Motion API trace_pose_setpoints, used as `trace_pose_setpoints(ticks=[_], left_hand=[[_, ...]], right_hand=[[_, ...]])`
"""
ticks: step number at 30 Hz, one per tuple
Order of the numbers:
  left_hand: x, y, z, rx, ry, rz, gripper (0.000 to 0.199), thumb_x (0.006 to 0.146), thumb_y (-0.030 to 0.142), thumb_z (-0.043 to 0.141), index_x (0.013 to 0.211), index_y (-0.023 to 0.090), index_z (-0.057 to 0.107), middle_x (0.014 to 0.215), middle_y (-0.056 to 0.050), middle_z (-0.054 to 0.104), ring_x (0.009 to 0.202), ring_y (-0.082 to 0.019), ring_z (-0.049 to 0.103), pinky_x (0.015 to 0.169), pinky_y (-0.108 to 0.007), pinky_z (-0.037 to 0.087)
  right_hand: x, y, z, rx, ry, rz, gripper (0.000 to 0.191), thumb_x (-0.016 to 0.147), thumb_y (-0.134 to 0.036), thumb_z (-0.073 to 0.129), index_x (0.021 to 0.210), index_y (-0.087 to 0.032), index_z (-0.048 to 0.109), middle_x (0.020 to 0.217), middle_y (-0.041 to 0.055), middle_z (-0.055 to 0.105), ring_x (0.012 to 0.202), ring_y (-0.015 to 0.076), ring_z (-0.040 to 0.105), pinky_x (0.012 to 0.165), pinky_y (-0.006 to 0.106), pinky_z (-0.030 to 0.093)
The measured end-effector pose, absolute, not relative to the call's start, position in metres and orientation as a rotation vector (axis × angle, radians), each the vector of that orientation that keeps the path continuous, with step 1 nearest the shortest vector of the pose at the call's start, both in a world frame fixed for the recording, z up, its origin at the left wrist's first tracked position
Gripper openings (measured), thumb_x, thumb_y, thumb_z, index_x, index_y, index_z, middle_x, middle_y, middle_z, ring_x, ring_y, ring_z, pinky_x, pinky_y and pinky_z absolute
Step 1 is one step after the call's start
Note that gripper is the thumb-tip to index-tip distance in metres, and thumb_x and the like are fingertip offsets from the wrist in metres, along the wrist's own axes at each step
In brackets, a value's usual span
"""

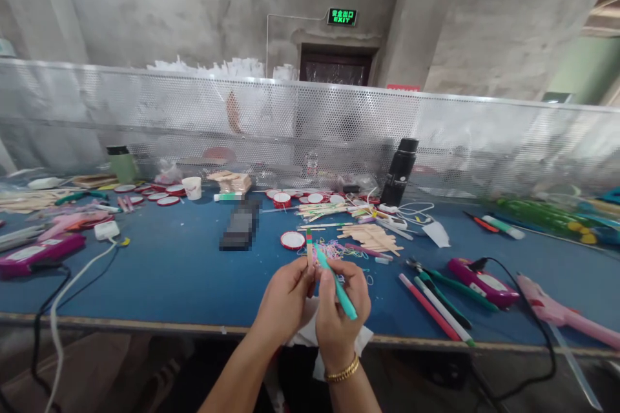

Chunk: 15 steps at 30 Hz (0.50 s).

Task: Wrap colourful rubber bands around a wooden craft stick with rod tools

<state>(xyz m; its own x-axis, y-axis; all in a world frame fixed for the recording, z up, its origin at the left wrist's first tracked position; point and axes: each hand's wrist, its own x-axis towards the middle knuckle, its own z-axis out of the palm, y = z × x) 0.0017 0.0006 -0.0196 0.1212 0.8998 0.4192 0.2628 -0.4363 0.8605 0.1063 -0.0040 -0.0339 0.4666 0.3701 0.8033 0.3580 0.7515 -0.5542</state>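
My left hand [287,300] is closed around the lower part of a wooden craft stick [309,246], held upright, with green and red bands near its top. In my right hand [343,310] is a teal marker pen [343,293], slanted so that its upper end lies close beside the stick; whether it touches cannot be made out. Just beyond my hands is a pile of small coloured rubber bands [334,249]. A small red-rimmed white drum [293,241] lies to the left of the stick. A white tissue [361,339] shows below my hands at the table edge.
Plain craft sticks [372,237] lie beyond the rubber bands. To the right are a red marker [429,306], green-handled pliers [462,289], a purple device [484,284] and a pink glue gun [557,311]. A phone-like dark object [239,226], paper cup [192,188] and black bottle [400,173] stand farther back.
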Motion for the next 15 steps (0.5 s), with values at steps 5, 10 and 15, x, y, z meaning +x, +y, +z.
trace_pose_setpoints(ticks=[5,10,15], left_hand=[[0.0028,0.0002,-0.0205,1.767,1.108,1.351,0.048,0.103,0.057,0.051,0.076,0.020,0.065,0.069,-0.002,0.061,0.067,-0.019,0.052,0.065,-0.028,0.043],[0.0027,-0.0004,-0.0185,1.778,1.137,1.355,0.046,0.102,0.056,0.052,0.076,0.020,0.064,0.068,-0.002,0.061,0.069,-0.019,0.053,0.067,-0.028,0.044],[0.0023,0.0001,-0.0184,1.788,1.159,1.350,0.046,0.102,0.057,0.052,0.076,0.020,0.063,0.070,-0.001,0.062,0.068,-0.018,0.053,0.065,-0.027,0.043]], right_hand=[[0.1055,-0.0055,-0.0316,-0.762,-1.118,-0.023,0.009,0.099,-0.026,0.060,0.091,-0.023,0.063,0.084,0.0008,0.067,0.079,0.0180,0.067,0.076,0.035,0.056],[0.1044,-0.0056,-0.0320,-0.734,-1.140,-0.048,0.008,0.099,-0.025,0.060,0.091,-0.023,0.063,0.083,0.0002,0.067,0.079,0.0179,0.067,0.076,0.036,0.055],[0.1038,-0.0038,-0.0319,-0.736,-1.142,-0.049,0.008,0.099,-0.025,0.060,0.092,-0.023,0.064,0.084,0.0010,0.068,0.081,0.0186,0.068,0.079,0.037,0.057]])
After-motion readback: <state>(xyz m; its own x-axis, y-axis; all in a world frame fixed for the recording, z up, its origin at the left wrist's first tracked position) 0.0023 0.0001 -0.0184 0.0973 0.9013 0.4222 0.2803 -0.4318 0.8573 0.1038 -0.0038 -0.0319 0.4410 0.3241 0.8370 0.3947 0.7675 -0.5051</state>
